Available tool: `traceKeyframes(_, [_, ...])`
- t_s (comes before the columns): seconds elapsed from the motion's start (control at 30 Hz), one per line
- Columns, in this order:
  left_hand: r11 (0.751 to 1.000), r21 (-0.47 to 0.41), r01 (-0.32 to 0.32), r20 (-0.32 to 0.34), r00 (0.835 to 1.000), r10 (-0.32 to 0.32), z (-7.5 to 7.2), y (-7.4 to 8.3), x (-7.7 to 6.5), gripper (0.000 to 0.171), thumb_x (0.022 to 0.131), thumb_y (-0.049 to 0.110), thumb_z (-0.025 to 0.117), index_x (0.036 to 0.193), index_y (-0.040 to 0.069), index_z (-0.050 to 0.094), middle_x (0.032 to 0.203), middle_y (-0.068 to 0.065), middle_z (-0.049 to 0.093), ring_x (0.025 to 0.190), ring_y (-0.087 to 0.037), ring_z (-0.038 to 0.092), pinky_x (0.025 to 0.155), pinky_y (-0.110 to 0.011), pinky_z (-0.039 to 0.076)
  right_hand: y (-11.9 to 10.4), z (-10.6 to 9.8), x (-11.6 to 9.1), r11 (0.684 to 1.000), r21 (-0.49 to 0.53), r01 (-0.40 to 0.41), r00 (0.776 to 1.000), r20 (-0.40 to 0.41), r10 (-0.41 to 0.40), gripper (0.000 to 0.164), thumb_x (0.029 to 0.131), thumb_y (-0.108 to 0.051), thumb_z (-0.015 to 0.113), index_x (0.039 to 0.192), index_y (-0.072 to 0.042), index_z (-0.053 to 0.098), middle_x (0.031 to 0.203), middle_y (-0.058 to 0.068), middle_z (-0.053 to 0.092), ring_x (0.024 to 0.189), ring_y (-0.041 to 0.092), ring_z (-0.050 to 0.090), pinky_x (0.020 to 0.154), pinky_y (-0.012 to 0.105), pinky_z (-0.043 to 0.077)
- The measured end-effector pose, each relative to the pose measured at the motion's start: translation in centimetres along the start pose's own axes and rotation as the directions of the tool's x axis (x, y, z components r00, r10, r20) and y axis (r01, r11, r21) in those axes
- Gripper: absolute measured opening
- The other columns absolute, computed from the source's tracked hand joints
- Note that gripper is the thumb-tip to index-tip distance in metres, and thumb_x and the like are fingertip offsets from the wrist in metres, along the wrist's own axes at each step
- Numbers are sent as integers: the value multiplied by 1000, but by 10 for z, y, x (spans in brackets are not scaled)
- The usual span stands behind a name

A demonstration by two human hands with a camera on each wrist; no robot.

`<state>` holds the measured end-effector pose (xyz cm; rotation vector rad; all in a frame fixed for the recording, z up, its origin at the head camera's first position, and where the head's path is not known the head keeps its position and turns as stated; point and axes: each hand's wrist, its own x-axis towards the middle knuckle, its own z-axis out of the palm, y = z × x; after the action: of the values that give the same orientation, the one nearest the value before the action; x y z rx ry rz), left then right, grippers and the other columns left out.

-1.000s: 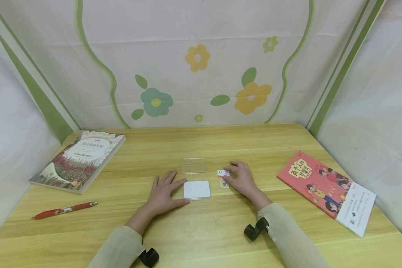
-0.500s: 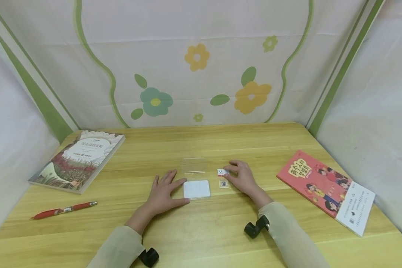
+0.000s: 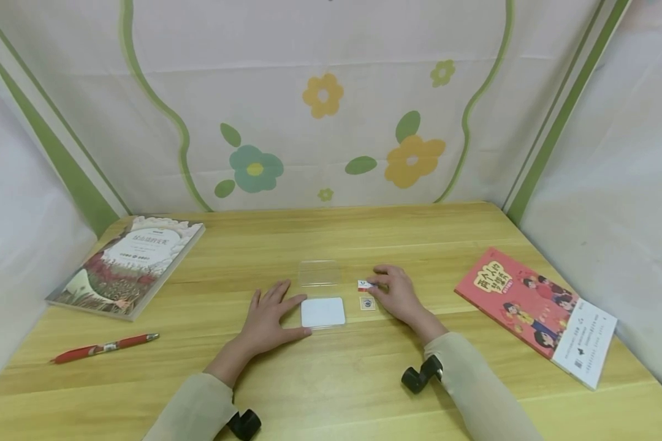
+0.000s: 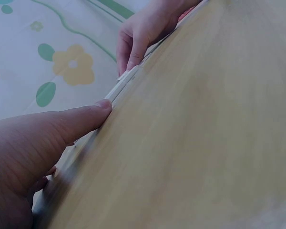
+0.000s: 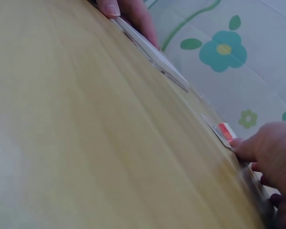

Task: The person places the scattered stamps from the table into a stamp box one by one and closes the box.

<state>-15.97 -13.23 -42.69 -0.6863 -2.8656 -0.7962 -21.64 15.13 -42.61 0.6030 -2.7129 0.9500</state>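
Note:
In the head view, my left hand rests on the table with fingers spread. Its index finger and thumb touch the left corners of a flat clear case holding a white card. The left wrist view has the thumb against the case's edge. A clear plastic lid lies just behind it. My right hand pinches the right end of a small white card with a red stripe; in the right wrist view this card tilts up by the thumb. A small square sticker-like piece lies in front.
A book with a garden cover lies at the back left, with a red pen in front of it. To the right is a pink book. Floral cloth hangs behind the wooden tabletop.
My right thumb has shifted slightly up and away from the square piece, which now shows fully, and covers more of the striped card's right end. My left hand and the case have stayed put.

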Motion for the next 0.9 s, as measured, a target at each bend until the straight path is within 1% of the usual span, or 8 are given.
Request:
traceKeyframes(0.3, [1000, -7, 5, 9, 1000, -5, 1, -1, 0, 69, 70, 60, 56, 125, 20, 48, 137, -14, 24, 126, -29, 15, 95, -54, -1, 0, 1, -3, 999, 17, 35, 999, -13, -35, 14, 77, -9, 65, 90, -5, 65, 107, 11, 55, 105, 29, 42, 87, 51, 24])
traceKeyframes(0.47, [1000, -9, 1, 8, 1000, -1, 2, -1, 0, 69, 70, 60, 56, 125, 20, 48, 138, -14, 24, 126, -29, 15, 95, -54, -1, 1, 3, -3, 997, 20, 69, 997, -35, -69, 10, 75, -7, 66, 86, -7, 64, 98, 6, 58, 98, 26, 47, 86, 47, 30])
traceKeyframes(0.53, [1000, -5, -1, 5, 1000, 1, 2, -1, 0, 69, 70, 61, 55, 125, 20, 48, 138, -14, 24, 126, -29, 15, 95, -54, 0, 1, 3, -3, 996, 22, 82, 996, -46, -81, 10, 75, -6, 66, 84, -8, 63, 92, 4, 59, 93, 24, 49, 82, 43, 34])
traceKeyframes(0.67, [1000, -10, -3, -1, 1000, 3, 2, -1, 0, 69, 70, 60, 56, 125, 20, 48, 137, -14, 25, 126, -30, 16, 95, -55, 0, 0, 3, -1, 996, 39, 82, 995, -54, -79, 10, 74, -3, 66, 83, -7, 62, 82, 0, 57, 78, 16, 50, 70, 33, 41])
traceKeyframes(0.77, [1000, -12, -4, -3, 1000, 4, 1, -1, 0, 69, 70, 60, 56, 125, 19, 48, 137, -14, 25, 126, -30, 16, 95, -55, 0, 0, 3, -1, 996, 65, 63, 997, -47, -60, 12, 74, -1, 66, 85, -5, 63, 79, -1, 55, 70, 12, 47, 62, 29, 41])
traceKeyframes(0.9, [1000, -9, -6, -6, 1000, 5, 2, -2, 0, 69, 70, 61, 55, 125, 20, 48, 137, -14, 25, 126, -30, 16, 95, -55, 0, -2, 3, -1, 995, 94, 27, 999, -28, -25, 18, 73, -1, 66, 91, -2, 65, 79, 1, 54, 68, 12, 46, 59, 28, 40])
